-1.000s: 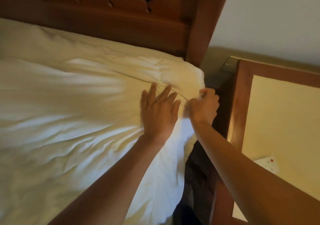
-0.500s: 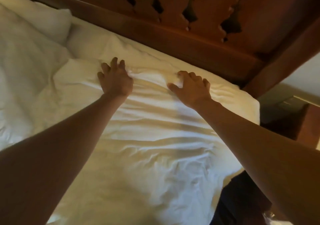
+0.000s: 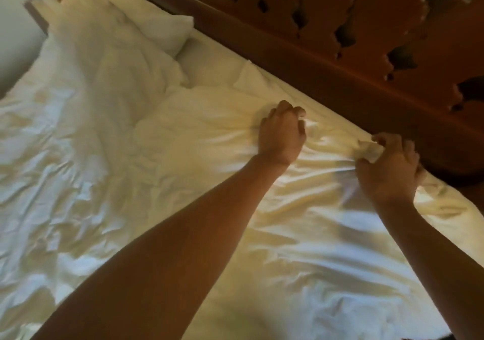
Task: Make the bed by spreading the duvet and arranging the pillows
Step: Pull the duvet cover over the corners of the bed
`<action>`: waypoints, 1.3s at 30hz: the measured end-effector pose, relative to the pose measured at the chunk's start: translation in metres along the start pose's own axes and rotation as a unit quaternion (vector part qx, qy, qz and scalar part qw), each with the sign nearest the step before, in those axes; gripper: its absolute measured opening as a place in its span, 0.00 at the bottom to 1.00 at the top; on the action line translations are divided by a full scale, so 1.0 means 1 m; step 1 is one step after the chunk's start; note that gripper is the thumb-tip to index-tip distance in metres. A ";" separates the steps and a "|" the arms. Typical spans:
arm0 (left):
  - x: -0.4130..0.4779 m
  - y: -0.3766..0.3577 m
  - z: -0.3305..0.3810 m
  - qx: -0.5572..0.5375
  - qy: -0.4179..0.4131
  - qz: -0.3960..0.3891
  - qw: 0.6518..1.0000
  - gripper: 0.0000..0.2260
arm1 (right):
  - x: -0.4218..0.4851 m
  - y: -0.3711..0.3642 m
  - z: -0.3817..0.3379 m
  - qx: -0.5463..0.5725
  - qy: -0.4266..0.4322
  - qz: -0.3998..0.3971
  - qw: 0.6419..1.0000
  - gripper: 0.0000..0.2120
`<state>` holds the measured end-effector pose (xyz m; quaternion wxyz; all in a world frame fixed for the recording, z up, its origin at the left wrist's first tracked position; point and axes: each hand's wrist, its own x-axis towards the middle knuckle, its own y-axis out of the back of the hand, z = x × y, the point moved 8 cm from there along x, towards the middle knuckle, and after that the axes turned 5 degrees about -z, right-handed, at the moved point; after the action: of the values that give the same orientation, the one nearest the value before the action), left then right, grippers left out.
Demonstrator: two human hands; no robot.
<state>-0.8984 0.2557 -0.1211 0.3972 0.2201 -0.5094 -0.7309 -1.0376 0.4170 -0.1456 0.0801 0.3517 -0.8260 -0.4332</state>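
Rumpled duvet [image 3: 162, 177], left hand [image 3: 281, 135] fisted gripping it, right hand [image 3: 387, 166] pinching edge

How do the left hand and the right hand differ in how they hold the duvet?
The left hand grips the duvet away from its edge, with creases fanning from its curled fingers. The right hand pinches the edge itself, and a bunch of cloth shows between its thumb and fingers. The left hand is nearer the pillow, while the right hand is close by the headboard. Both hands show their backs to the camera.
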 end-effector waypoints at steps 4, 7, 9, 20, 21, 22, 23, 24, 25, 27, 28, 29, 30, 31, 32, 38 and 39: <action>0.009 0.058 -0.051 0.063 0.055 0.111 0.990 0.16 | 0.007 -0.033 -0.098 -0.004 0.138 -0.016 0.990 0.18; 0.026 0.078 -0.113 0.136 0.121 0.070 0.981 0.20 | 0.023 -0.071 -0.148 -0.030 0.152 -0.074 0.985 0.23; 0.038 0.072 -0.148 0.126 0.152 -0.016 0.980 0.21 | 0.033 -0.096 -0.157 -0.065 0.129 -0.131 0.981 0.27; 0.061 0.050 -0.079 -0.005 0.042 0.046 0.998 0.12 | 0.013 -0.071 -0.104 0.068 0.037 0.018 0.997 0.20; 0.061 0.039 -0.081 0.010 0.054 0.002 0.998 0.12 | 0.017 -0.078 -0.099 0.044 0.029 -0.017 0.998 0.21; 0.060 0.032 -0.085 0.018 0.071 -0.029 0.997 0.13 | 0.021 -0.079 -0.099 0.035 0.040 -0.025 0.998 0.21; 0.058 0.028 -0.088 0.024 0.086 -0.046 0.995 0.13 | 0.025 -0.074 -0.103 0.043 0.057 -0.016 0.997 0.20; 0.055 0.027 -0.088 0.035 0.096 -0.051 0.993 0.15 | 0.027 -0.065 -0.106 0.059 0.075 -0.001 0.995 0.19; 0.053 0.028 -0.082 0.051 0.100 -0.042 0.993 0.16 | 0.028 -0.054 -0.106 0.076 0.092 0.018 0.993 0.18; 0.048 0.038 -0.054 0.081 0.067 0.020 0.994 0.17 | 0.032 -0.030 -0.092 0.095 0.101 0.052 0.989 0.17; 0.046 0.040 -0.031 0.076 0.027 0.053 0.995 0.16 | 0.034 -0.018 -0.077 0.097 0.094 0.063 0.989 0.16; 0.043 0.040 -0.006 0.060 -0.024 0.070 0.995 0.14 | 0.034 -0.008 -0.060 0.098 0.082 0.068 0.990 0.15; 0.040 0.037 0.017 0.036 -0.074 0.063 0.995 0.12 | 0.036 -0.002 -0.042 0.098 0.063 0.070 0.991 0.15; 0.037 0.025 0.049 0.006 -0.119 0.022 0.993 0.11 | 0.034 0.009 -0.017 0.091 0.032 0.069 0.993 0.16; 0.033 0.009 0.072 -0.001 -0.152 -0.041 0.988 0.12 | 0.033 0.012 0.004 0.080 0.002 0.060 0.995 0.17; -0.019 -0.097 0.142 0.177 -0.180 -0.332 0.909 0.20 | 0.006 0.030 0.118 0.032 -0.126 -0.061 0.990 0.32; -0.025 -0.101 0.150 0.160 -0.179 -0.325 0.915 0.17 | 0.000 0.037 0.127 0.045 -0.133 -0.038 0.989 0.32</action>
<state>-1.0283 0.3782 -0.1584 -0.0010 0.2995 -0.5826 -0.7555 -1.1127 0.5148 -0.1947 -0.0625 0.3253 -0.8343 -0.4407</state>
